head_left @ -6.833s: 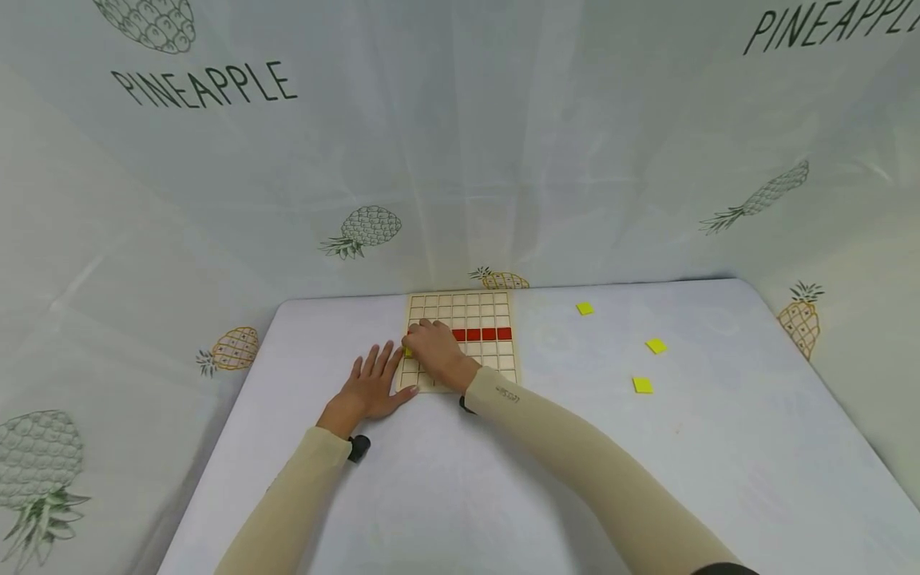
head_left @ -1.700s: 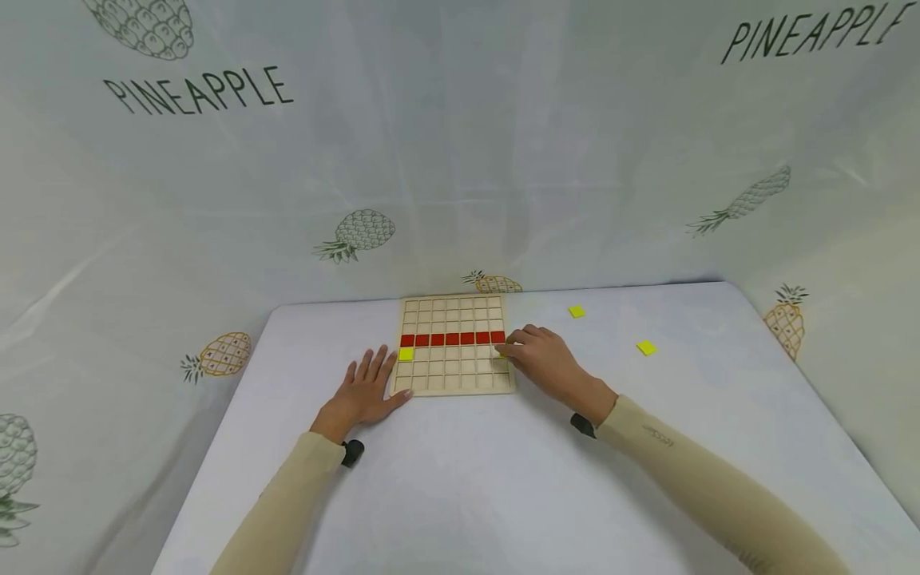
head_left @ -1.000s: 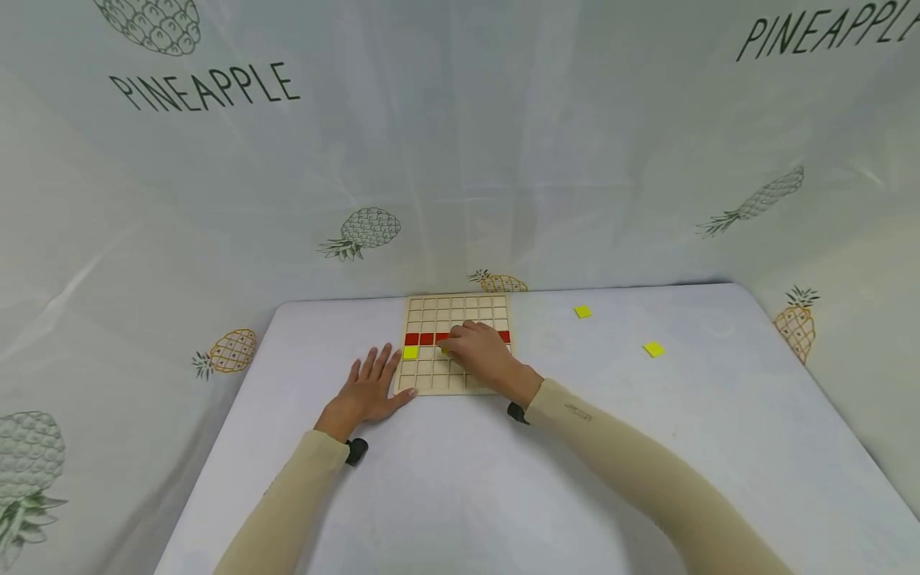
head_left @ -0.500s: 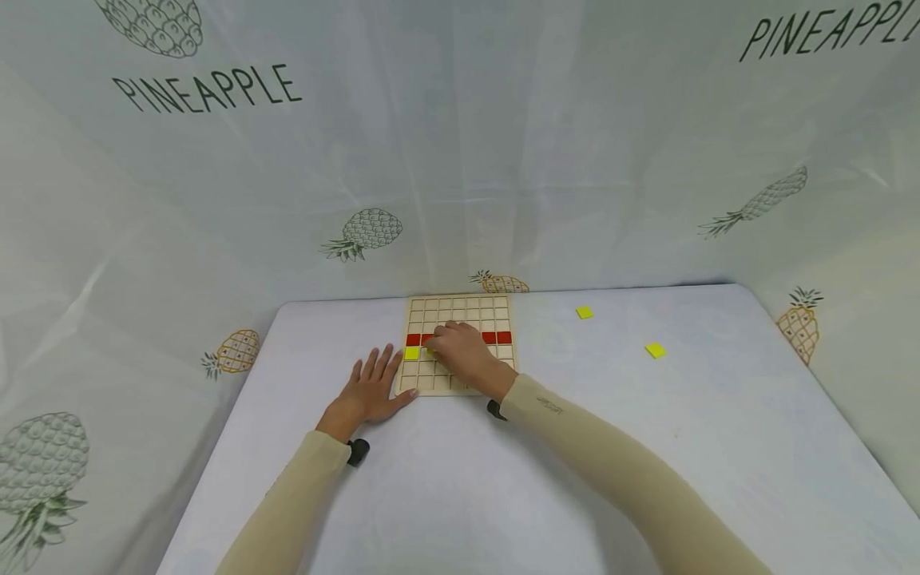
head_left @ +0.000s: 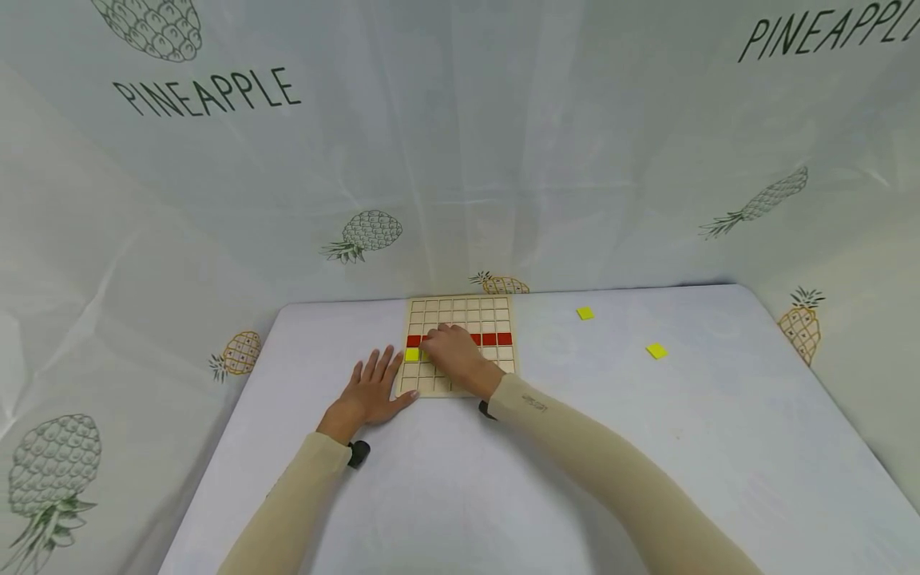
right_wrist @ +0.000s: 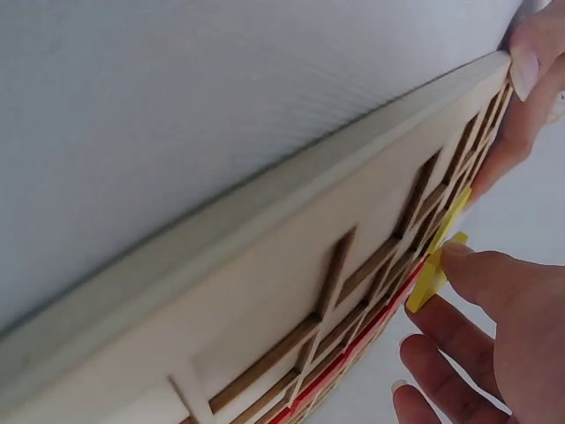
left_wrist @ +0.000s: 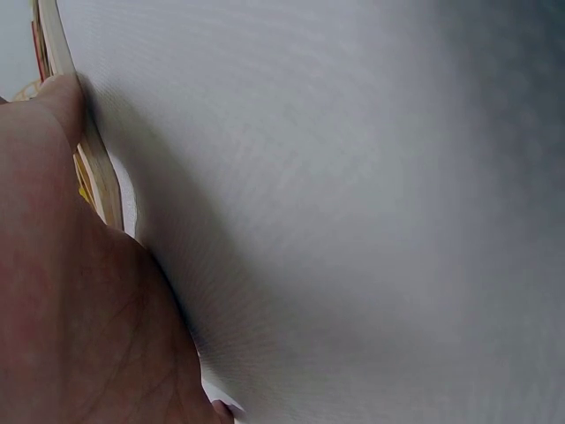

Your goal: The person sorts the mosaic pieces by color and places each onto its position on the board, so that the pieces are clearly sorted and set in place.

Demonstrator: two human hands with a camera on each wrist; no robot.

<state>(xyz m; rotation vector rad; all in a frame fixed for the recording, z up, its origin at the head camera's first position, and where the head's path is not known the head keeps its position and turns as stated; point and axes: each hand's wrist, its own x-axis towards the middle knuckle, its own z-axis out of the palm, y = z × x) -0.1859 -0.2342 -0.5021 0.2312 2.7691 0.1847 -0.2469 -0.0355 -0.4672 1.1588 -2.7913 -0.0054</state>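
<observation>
A wooden grid board [head_left: 460,307] lies at the table's far edge, with a row of red square tiles [head_left: 490,339] across it. One yellow tile [head_left: 412,354] sits in the leftmost cell just below that row. Over the board, my right hand [head_left: 456,355] pinches another yellow tile [right_wrist: 430,278] between thumb and finger, tilted at the cell beside the first one. My left hand [head_left: 370,397] lies flat with fingers spread, its thumb and fingertips at the board's left edge [left_wrist: 104,181]. Part of the red row is hidden behind my right hand.
Two loose yellow tiles lie right of the board, one near the back edge [head_left: 585,313] and one farther right [head_left: 656,350]. A white cloth with pineapple prints [head_left: 371,230] hangs behind the white table [head_left: 575,447].
My right hand has carried a yellow tile from the right side leftward across the board to the second cell. One loose tile has left the table. My left hand stays in place.
</observation>
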